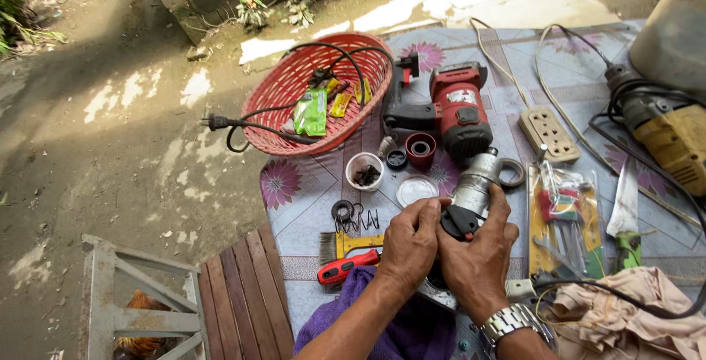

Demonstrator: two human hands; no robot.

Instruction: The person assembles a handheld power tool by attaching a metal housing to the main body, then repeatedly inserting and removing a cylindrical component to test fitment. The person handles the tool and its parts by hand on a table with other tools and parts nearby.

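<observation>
Your left hand (409, 246) and right hand (478, 253) both grasp a grey metal cylinder (474, 182) with a black cap (460, 222), held over the near middle of the table (309, 205). Just beyond it stand a red power tool (448, 110), a red cup (421, 148) and a white cup (364, 170). Springs (355, 218) and a brush (346, 244) lie to the left, a key set (562, 216) to the right. The red basket (316, 91) sits far left.
</observation>
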